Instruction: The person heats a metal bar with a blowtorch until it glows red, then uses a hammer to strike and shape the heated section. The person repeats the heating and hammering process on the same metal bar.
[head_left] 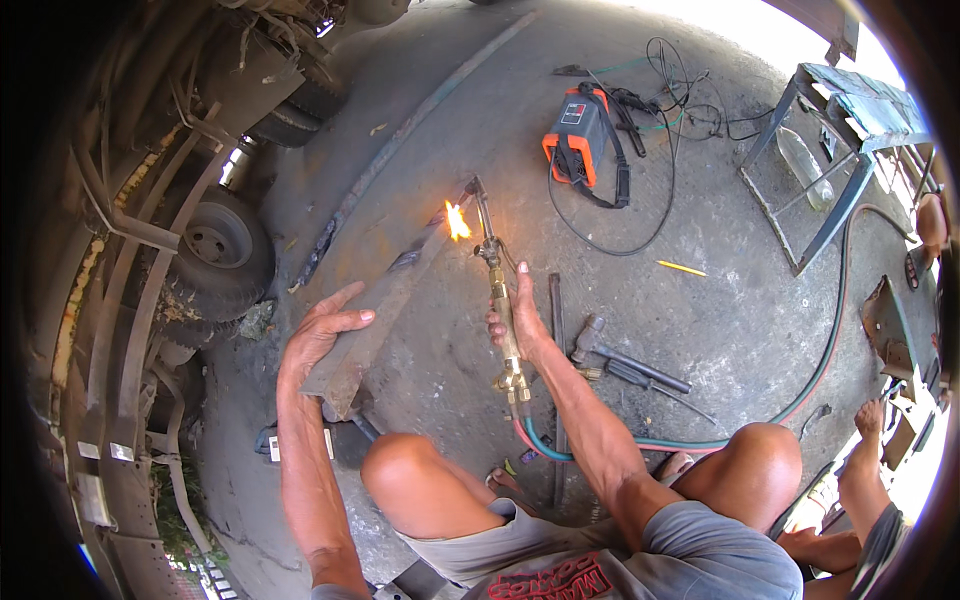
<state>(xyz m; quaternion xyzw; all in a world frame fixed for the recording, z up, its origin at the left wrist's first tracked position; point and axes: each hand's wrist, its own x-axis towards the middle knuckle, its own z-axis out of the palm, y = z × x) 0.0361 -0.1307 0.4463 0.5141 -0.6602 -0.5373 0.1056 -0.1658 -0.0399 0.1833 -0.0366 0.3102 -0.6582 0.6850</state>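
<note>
My right hand (518, 310) is closed round the brass body of a cutting torch (501, 290). The torch head lies against the far end of a flat, grey steel bar (375, 320), where a yellow-orange flame (457, 222) burns. Dark marks show along the bar's far part. My left hand (325, 328) grips the bar's left edge near its close end, thumb over the edge; some fingers are partly hidden. A red and a green hose (640, 442) run from the torch's rear to the right.
A hammer (625, 355) and a thin metal bar (557, 385) lie by my right forearm. Farther off are an orange-and-black welding machine (580, 135), a yellow pencil (682, 268) and a blue metal stand (855, 180). A vehicle frame with a wheel (215, 245) fills the left; another person's leg (865, 480) is at right.
</note>
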